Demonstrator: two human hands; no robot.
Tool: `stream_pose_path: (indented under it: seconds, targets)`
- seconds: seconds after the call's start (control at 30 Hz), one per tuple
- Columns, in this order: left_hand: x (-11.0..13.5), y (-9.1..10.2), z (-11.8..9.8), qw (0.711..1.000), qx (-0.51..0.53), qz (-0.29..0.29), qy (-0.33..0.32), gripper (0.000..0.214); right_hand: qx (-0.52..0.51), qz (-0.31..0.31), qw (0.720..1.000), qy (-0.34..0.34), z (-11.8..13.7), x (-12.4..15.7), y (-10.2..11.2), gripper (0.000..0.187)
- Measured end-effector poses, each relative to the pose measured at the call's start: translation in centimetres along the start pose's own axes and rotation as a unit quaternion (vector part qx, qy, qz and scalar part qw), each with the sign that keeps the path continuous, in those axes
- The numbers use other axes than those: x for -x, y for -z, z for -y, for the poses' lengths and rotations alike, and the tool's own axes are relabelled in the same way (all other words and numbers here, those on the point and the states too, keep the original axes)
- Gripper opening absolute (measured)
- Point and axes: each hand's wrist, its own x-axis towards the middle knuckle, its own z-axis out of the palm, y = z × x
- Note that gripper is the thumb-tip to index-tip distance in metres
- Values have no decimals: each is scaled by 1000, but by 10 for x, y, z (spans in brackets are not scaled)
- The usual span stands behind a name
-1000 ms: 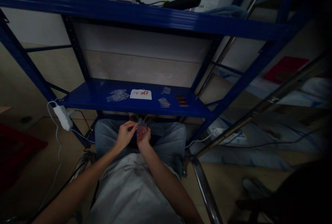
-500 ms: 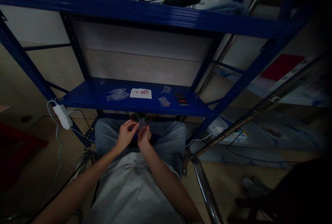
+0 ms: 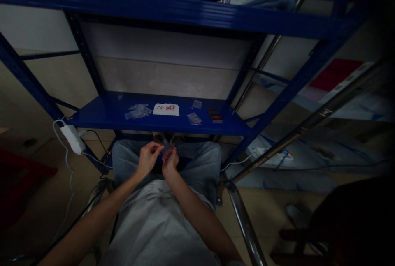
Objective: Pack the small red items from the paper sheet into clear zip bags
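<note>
small clear bag [image 3: 167, 149] | likely plastic | pinched between both hands | above lap

Two hands, left hand [image 3: 148, 159] and right hand [image 3: 170, 162], share one small bag [image 3: 167, 149], while the shelf [image 3: 101, 117] carries one white card [image 3: 166, 109], two lone packets [image 3: 194, 118], one dark strip [image 3: 215, 114] and one heap of bags [image 3: 138, 112].

clear bag [image 3: 167, 149] between left hand [image 3: 148, 158] and right hand [image 3: 170, 163]

Dim and underexposed. A sheen along the upper shelf beam [image 3: 185, 11] probably means the light comes from above. Dark vignetting swallows the right corners, and the frame edges bow and smear. The left hand [image 3: 149, 157], right hand [image 3: 169, 161] and small clear bag [image 3: 166, 148] sit in murky shadow.
</note>
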Motion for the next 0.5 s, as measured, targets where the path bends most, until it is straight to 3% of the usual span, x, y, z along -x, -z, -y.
stream_pose_path:
  seconds: [0.2, 0.37, 0.5]
  targets:
    - [4, -3, -8, 997, -41, 29, -50, 21, -8, -15, 1000, 11, 0, 0, 1, 36]
    - [8, -9, -4, 992, -88, 80, -52, 16, -9, -27, 1000, 5, 0, -4, 3, 32]
    - [8, -8, 4, 993, -72, 79, -41, 19, -5, -24, 1000, -2, 1, -6, 3, 32]
